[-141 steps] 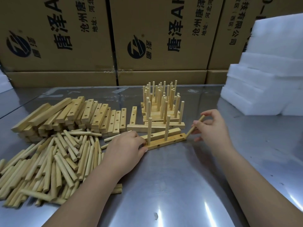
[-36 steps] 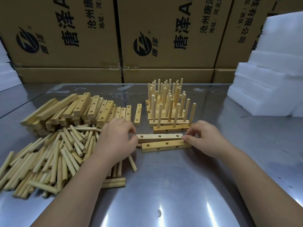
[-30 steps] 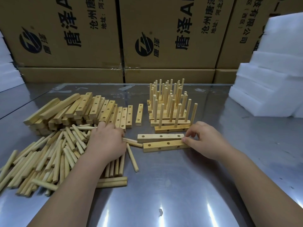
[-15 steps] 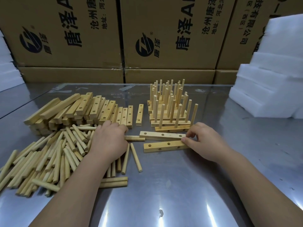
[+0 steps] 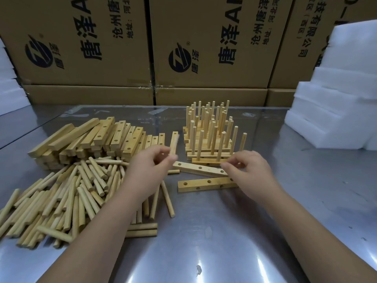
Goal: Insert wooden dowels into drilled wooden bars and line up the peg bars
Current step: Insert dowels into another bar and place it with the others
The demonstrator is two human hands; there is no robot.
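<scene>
Pale wood makes up every work piece. Two drilled bars lie on the steel table [image 5: 224, 242] between the hands. The near bar [image 5: 206, 183] is square in section, with round holes along its top and front faces, and lies flat. The far bar [image 5: 200, 169] lies just behind it, skewed, with its right end closest to the near bar. The left hand [image 5: 151, 166] hovers above the far bar's left end, thumb and forefinger pinching a dowel [image 5: 174, 145] held roughly upright; the dowel is blurred. The right hand [image 5: 251, 170] sits over the right ends of both bars with fingers curled; whether it grips either bar cannot be told. The hands are apart. Finished peg bars [image 5: 210, 139], each carrying smooth round pegs that stand upright, are ranked side by side just behind the far bar. At left lie heaped loose dowels [image 5: 67, 193], short smooth cylinders, with a stack of blank bars [image 5: 98, 137] behind them. Printed cardboard boxes [image 5: 204, 48] line the back edge. White foam blocks [image 5: 336, 99] stand at right.
</scene>
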